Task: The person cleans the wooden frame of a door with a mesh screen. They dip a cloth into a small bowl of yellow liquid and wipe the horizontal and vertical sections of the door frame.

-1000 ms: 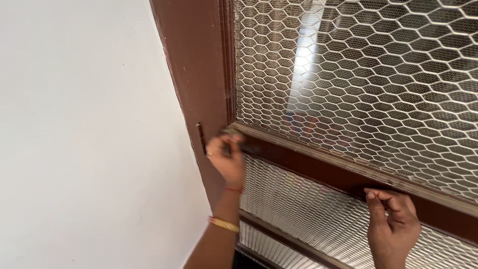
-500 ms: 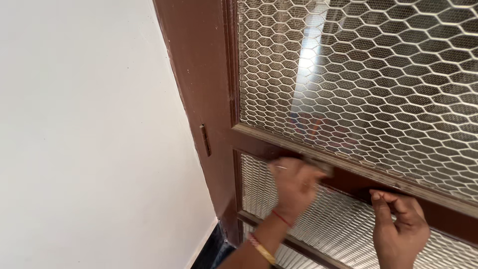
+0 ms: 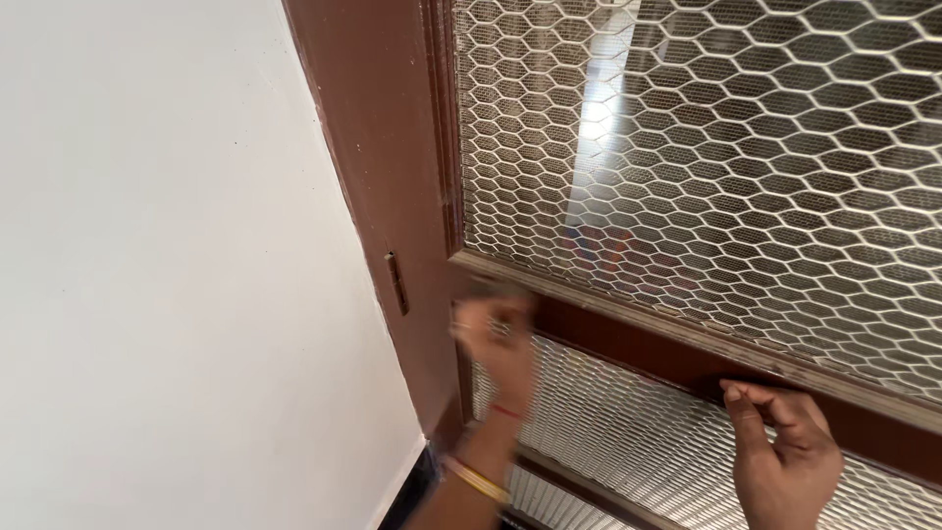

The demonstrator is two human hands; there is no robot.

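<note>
Fingers of our right hand [image 3: 785, 456] hook over the lower edge of the brown cross rail [image 3: 687, 353] of the door, thumb up against its face, so that hand grips the wood at the bottom right of the view. Further in and to the left, our left hand [image 3: 496, 339] is blurred against the left end of the same rail, just below the lower left corner of the upper mesh panel [image 3: 706, 167]. It looks clenched around something small pressed to the wood, but we cannot tell what it holds. A gold bangle [image 3: 476, 479] and a red thread [image 3: 507, 411] sit on that wrist.

The rail runs long from upper left to lower right, passing both hands, with the left hand at its high end near the door's upright frame [image 3: 383, 177] and the right hand well apart at the low end. Below the rail lies a finer lower mesh panel [image 3: 628, 422]. A small metal hinge plate [image 3: 396, 283] sits on the frame just left of our left hand. Beyond it spreads the plain white wall [image 3: 167, 265]. We see no packages, labels or signs.
</note>
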